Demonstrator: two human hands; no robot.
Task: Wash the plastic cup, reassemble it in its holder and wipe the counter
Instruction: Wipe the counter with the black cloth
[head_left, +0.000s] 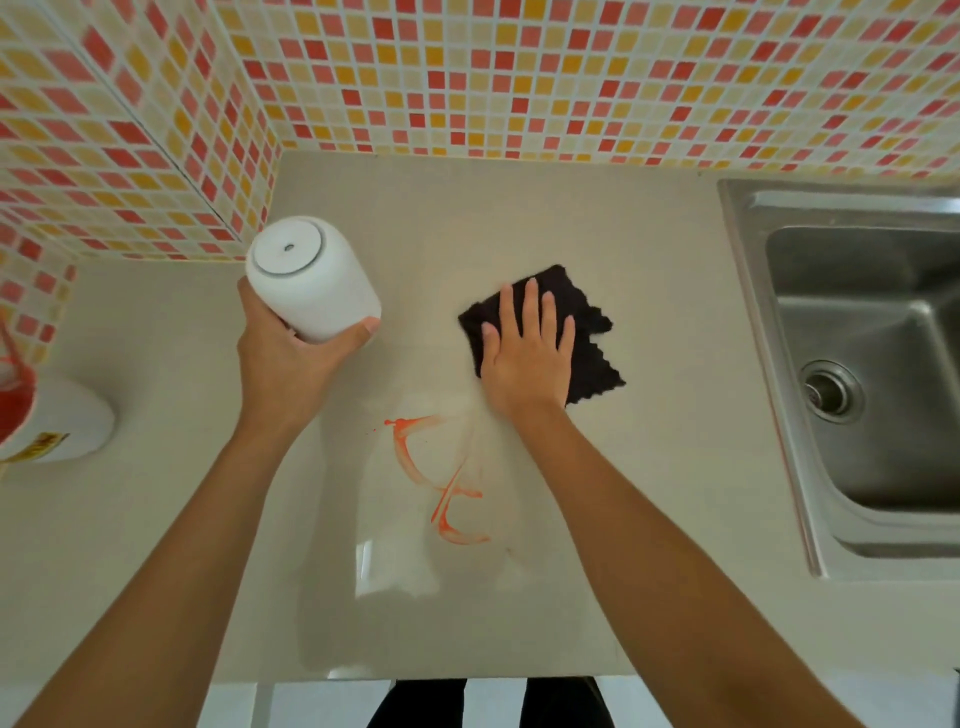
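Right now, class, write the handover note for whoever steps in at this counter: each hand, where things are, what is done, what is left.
Left hand: holds the white cup holder lifted off the counter, its base facing the camera.
Right hand: pressed flat, fingers spread, on the black cloth beside the sink.
Done: some of the spill looks smeared thin.
Left: the orange streaks nearer the counter's front edge need wiping. Whether the cup is back inside cannot be seen.

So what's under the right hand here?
The right hand lies flat, fingers spread, on a dark cloth on the counter. Whatever the cloth covers is hidden; red smears show nearer the person.
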